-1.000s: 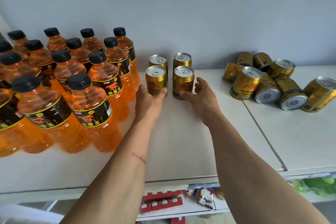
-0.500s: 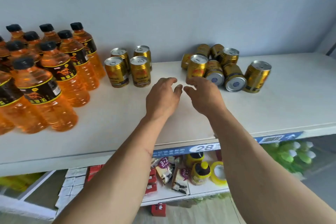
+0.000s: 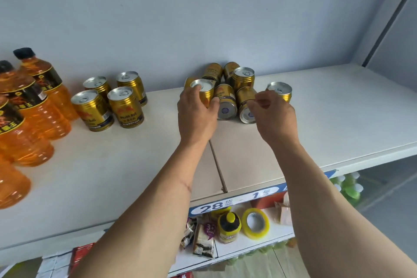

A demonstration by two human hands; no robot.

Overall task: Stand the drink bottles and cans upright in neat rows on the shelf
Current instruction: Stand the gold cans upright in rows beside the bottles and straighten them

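Four gold cans (image 3: 125, 106) stand upright in a two-by-two block on the white shelf (image 3: 112, 165). To the right of them lies a jumbled heap of gold cans (image 3: 225, 101), some on their sides with their bases facing me, some upright. My left hand (image 3: 196, 115) grips the upright can (image 3: 204, 88) at the heap's left front, thumb on its right side. My right hand (image 3: 274, 117) hovers with bent fingers between a lying can (image 3: 244, 99) and the upright can (image 3: 279, 89) at the heap's right, holding nothing. Orange drink bottles (image 3: 33, 101) with black caps stand at far left.
A seam (image 3: 217, 169) splits the shelf boards below my left wrist. Bare shelf stretches right of the heap to a wall corner. The lower shelf holds a yellow tape roll (image 3: 256, 223), a small yellow bottle (image 3: 229, 227) and snack packs. The back wall is close behind the cans.
Both hands moved from the bare shelf front up to the can heap. My left hand took hold of the front-left can. The view shifted further right.
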